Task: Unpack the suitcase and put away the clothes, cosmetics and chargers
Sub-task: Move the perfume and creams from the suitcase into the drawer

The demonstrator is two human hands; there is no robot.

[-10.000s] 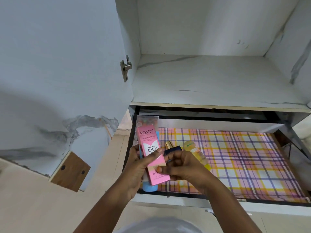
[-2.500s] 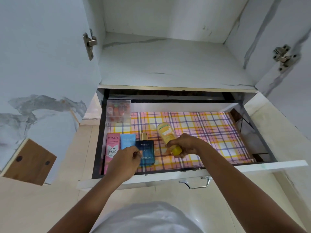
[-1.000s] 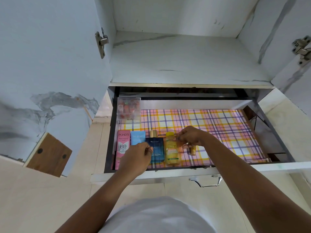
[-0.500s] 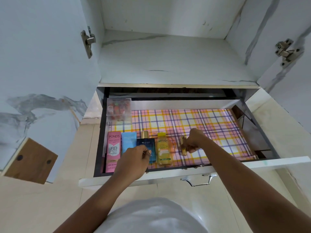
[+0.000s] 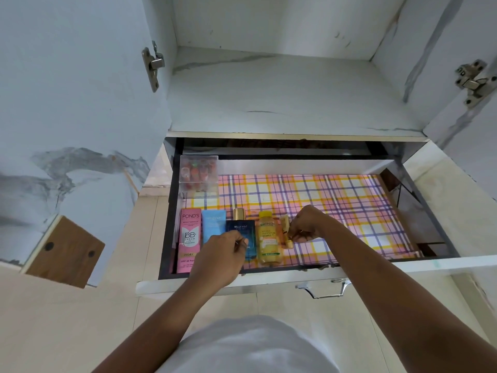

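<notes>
Drawer (image 5: 285,281): pulled out under both hands, plaid-lined; the liner lies bare to the right of the right hand.

Cupboard shelf (image 5: 282,98): above and beyond the hands, doors swung wide.

Pink BB cream carton (image 5: 189,238): flat, leftmost of the row, left of the left hand.

Clear box (image 5: 199,173): back left corner, beyond the left hand; small reddish pieces inside, too small to name.

Yellow bottle (image 5: 267,243): flat, between the two hands, label up.

Blue perfume bottle (image 5: 243,234): gold cap pointing away, lower end hidden under the left hand.

Light blue tube (image 5: 213,224): between carton and perfume, just beyond the left hand.

Left hand (image 5: 222,254): fingers curled, tips pressed on something thin; what it pinches cannot be made out.

Right hand (image 5: 309,224): fingers curled down, tips closing on a small item against the liner.

Small gold items (image 5: 286,230): just right of the yellow bottle, at the right fingertips; likely lipsticks.

Step in hand, as judged: setting the last small cosmetics at the end of the row. Done well, each lies parallel to the bottles, snug beside the yellow one and released only once settled, since round tubes may roll on the smooth liner.
</notes>
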